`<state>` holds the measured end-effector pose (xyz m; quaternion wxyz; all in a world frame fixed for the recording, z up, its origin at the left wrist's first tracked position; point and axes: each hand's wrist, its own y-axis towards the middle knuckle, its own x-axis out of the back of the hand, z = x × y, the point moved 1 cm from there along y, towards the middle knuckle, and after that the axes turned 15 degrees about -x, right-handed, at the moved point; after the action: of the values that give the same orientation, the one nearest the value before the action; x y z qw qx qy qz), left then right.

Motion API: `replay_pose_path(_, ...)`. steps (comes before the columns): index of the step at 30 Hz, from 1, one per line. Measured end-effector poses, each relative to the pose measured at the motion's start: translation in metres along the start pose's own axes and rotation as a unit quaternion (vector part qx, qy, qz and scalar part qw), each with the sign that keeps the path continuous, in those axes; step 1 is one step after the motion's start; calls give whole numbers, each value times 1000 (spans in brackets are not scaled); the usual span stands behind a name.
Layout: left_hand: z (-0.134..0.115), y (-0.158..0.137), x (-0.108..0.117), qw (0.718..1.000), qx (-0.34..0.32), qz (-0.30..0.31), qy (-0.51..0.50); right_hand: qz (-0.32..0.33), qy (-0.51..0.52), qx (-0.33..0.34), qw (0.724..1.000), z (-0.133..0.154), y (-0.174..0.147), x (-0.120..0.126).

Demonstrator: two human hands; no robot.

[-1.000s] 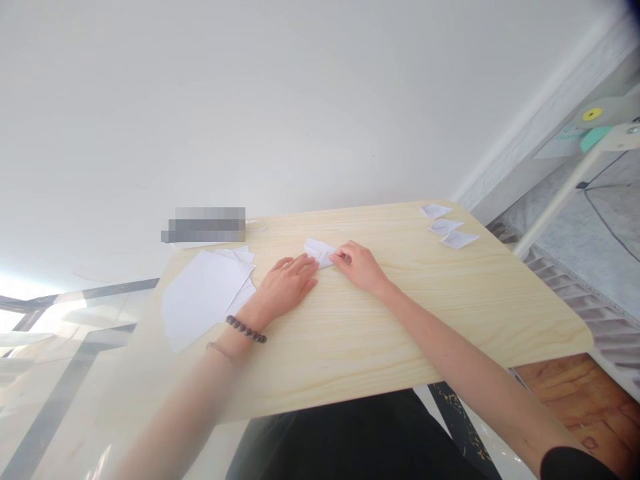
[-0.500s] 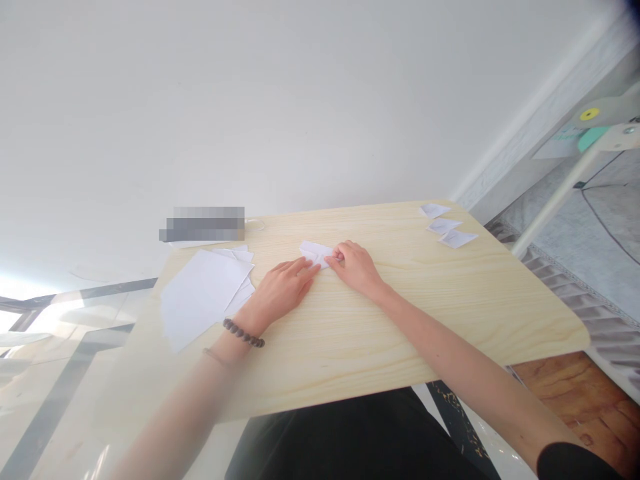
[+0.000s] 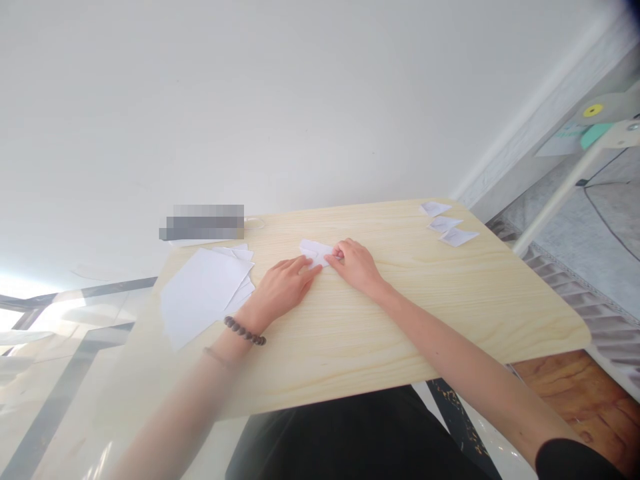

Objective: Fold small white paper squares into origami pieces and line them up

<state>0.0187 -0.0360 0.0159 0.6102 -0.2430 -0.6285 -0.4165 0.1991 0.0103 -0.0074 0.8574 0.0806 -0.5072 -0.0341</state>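
Note:
A small folded piece of white paper (image 3: pixel 316 249) lies on the table in front of me, its right end partly hidden by fingers. My left hand (image 3: pixel 284 287) rests with outstretched fingers on the paper's near left edge, pressing it down. My right hand (image 3: pixel 356 265) has its thumb and curled fingers pinched on the paper's right end. Left of my left hand is a loose stack of white paper sheets (image 3: pixel 205 290). Three folded paper pieces (image 3: pixel 459 237) sit in a row at the table's far right.
The light wooden table (image 3: pixel 400 360) stands against a white wall (image 3: pixel 300 100). At its back left is a pixelated dark object (image 3: pixel 205 223) with a white cable beside it. A white metal post (image 3: pixel 555 193) rises beyond the right edge.
Both hands stay at the folded paper with almost no movement. The left fingertips have slid very slightly right along its near edge.

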Motion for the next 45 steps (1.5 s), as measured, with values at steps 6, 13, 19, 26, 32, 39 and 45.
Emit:
replay_pose_path(6,-2,2,2,1000,-4,4,13,11,11,-8,1000,2,-1,2)
replay_pose_path(13,-3,3,2,1000,1,3,13,24,65,16,997,-2,-2,2)
replay_pose_path(19,-3,3,2,1000,1,6,8,45,97,18,994,-6,-1,5)
replay_pose_path(26,-2,3,2,1000,3,5,18,149,178,-7,973,-14,9,17)
replay_pose_path(32,-1,2,0,1000,2,-9,1,161,189,-24,968,-12,7,19)
replay_pose_path(39,-1,0,-2,999,-4,-27,-20,101,154,-24,983,-7,6,10)
replay_pose_path(45,0,-2,7,998,-1,-15,-59,133,172,-29,976,-10,8,18)
